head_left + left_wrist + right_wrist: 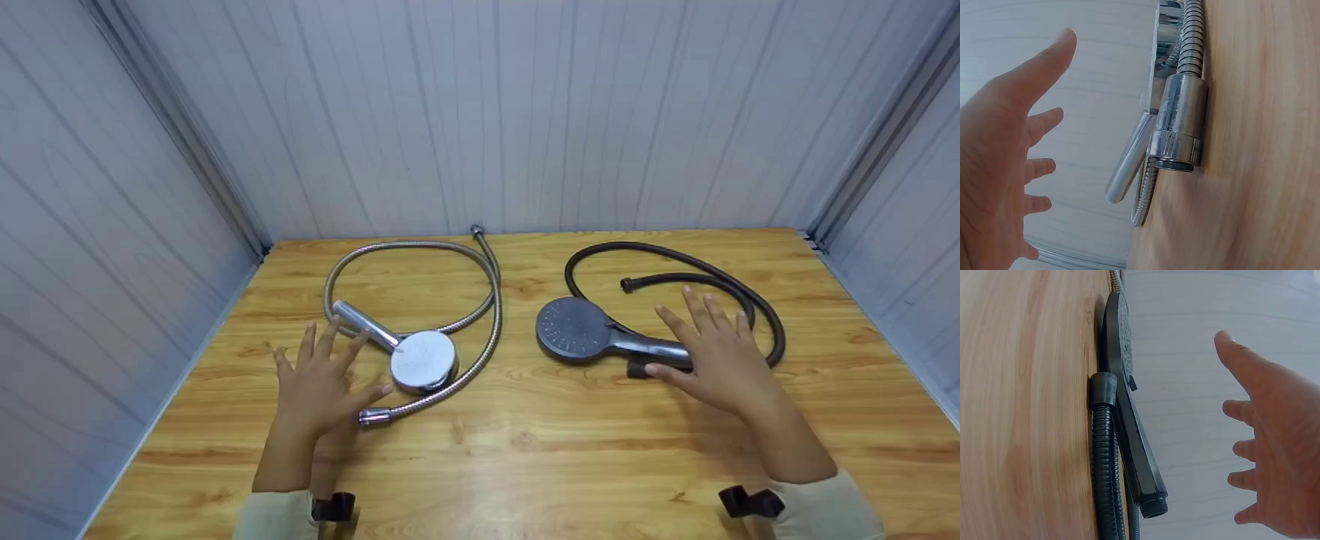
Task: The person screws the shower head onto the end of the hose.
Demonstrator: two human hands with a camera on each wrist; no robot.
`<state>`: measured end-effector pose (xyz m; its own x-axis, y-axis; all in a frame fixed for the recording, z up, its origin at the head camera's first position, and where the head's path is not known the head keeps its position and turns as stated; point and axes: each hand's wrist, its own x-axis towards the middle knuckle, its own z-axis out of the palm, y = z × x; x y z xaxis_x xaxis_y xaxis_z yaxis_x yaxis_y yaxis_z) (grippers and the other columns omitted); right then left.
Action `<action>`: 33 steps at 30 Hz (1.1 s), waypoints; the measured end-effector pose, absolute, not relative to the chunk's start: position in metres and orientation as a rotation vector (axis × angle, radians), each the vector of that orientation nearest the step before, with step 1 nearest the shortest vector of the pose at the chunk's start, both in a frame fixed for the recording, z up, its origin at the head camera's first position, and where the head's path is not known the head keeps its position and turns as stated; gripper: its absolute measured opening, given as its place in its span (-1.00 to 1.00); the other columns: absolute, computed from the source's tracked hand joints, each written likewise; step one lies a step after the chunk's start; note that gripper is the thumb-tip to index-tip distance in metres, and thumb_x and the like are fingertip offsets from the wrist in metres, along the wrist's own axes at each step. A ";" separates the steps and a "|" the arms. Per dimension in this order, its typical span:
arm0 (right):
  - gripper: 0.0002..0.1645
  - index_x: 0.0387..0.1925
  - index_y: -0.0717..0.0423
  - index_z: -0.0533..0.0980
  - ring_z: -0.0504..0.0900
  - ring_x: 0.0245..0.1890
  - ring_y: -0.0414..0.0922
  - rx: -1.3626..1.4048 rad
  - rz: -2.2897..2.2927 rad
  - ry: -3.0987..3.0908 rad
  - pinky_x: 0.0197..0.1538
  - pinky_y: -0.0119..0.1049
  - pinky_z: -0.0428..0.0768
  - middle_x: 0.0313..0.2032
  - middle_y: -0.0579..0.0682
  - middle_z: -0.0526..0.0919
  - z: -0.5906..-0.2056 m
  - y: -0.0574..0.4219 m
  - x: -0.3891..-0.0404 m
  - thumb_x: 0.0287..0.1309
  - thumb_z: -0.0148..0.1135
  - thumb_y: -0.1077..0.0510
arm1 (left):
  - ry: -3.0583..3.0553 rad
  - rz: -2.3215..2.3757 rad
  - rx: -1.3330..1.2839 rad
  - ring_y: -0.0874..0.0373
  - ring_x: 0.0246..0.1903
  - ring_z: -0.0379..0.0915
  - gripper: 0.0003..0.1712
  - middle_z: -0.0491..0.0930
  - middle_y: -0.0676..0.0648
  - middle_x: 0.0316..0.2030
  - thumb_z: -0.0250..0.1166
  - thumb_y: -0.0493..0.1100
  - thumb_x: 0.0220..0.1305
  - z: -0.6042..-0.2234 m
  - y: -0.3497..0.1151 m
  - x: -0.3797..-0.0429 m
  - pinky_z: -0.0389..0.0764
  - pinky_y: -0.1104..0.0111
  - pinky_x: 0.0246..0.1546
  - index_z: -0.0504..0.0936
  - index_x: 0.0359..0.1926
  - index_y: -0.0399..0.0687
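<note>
Here, empty hands [319, 386] [724, 367] splay near round chrome and black showerheads [424, 360] [572, 330] with ribbed hoses [1191, 39] [1104, 472].

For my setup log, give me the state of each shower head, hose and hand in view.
Silver head: lying on the table, handle end bare, no hose attached.
Silver hose: looped, both ends unconnected.
Black head: nozzles up, threaded handle end bare.
Black hose: looped, both ends unconnected.
Left hand: open, fingers spread, holding nothing.
Right hand: open, fingers spread, holding nothing.
</note>
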<state>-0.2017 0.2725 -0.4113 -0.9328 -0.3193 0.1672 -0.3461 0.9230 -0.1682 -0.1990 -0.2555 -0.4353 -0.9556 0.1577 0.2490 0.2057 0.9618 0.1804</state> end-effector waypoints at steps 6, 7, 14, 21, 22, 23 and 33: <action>0.07 0.48 -0.02 0.15 -0.08 0.42 0.36 0.576 0.311 -2.922 0.26 0.43 -0.09 0.49 0.27 -0.11 -0.413 0.269 -0.205 0.11 0.07 -0.51 | -2.865 -0.338 -0.266 -0.40 0.40 -0.16 0.00 0.07 -0.29 0.43 0.32 0.47 -0.03 -0.433 -0.258 -0.200 -0.32 -0.49 0.13 0.36 0.40 0.18; 0.06 0.48 -0.02 0.15 -0.07 0.42 0.35 0.588 0.319 -2.921 0.27 0.42 -0.08 0.49 0.27 -0.10 -0.413 0.268 -0.205 0.11 0.08 -0.50 | -2.859 -0.346 -0.266 -0.39 0.40 -0.14 0.01 0.08 -0.30 0.43 0.32 0.47 -0.04 -0.433 -0.258 -0.200 -0.29 -0.49 0.13 0.36 0.40 0.17; 0.04 0.46 -0.02 0.20 -0.04 0.43 0.31 0.646 0.371 -2.899 0.28 0.38 -0.03 0.48 0.27 -0.04 -0.414 0.263 -0.206 0.11 0.13 -0.48 | -2.836 -0.433 -0.252 -0.37 0.37 -0.06 0.00 0.12 -0.33 0.40 0.31 0.50 -0.05 -0.433 -0.259 -0.200 -0.19 -0.49 0.13 0.37 0.37 0.19; -0.01 0.43 0.02 0.25 0.04 0.41 0.30 0.707 0.354 -2.843 0.26 0.38 0.04 0.46 0.27 0.02 -0.417 0.259 -0.211 0.12 0.20 -0.41 | -2.790 -0.495 -0.248 -0.33 0.32 0.05 -0.05 0.19 -0.32 0.34 0.36 0.45 -0.05 -0.435 -0.260 -0.200 -0.04 -0.40 0.15 0.41 0.34 0.18; -0.03 0.43 0.03 0.26 0.05 0.40 0.30 0.717 0.351 -2.834 0.26 0.38 0.05 0.46 0.27 0.03 -0.417 0.259 -0.211 0.12 0.21 -0.39 | -2.782 -0.500 -0.250 -0.33 0.31 0.06 -0.05 0.20 -0.31 0.33 0.36 0.44 -0.05 -0.436 -0.260 -0.200 -0.02 -0.38 0.15 0.41 0.34 0.16; -0.04 0.42 0.04 0.26 0.06 0.40 0.30 0.725 0.348 -2.829 0.27 0.37 0.06 0.46 0.27 0.04 -0.418 0.258 -0.211 0.13 0.21 -0.37 | -2.776 -0.506 -0.253 -0.32 0.30 0.07 -0.05 0.21 -0.31 0.32 0.36 0.43 -0.04 -0.436 -0.260 -0.201 0.00 -0.36 0.15 0.41 0.33 0.14; -0.08 0.40 0.08 0.29 0.09 0.40 0.27 0.752 0.353 -2.817 0.30 0.30 0.07 0.44 0.27 0.10 -0.418 0.253 -0.212 0.13 0.29 -0.27 | -2.741 -0.596 -0.253 -0.31 0.28 0.10 -0.05 0.24 -0.30 0.30 0.43 0.34 -0.05 -0.438 -0.261 -0.200 0.07 -0.33 0.12 0.42 0.32 0.03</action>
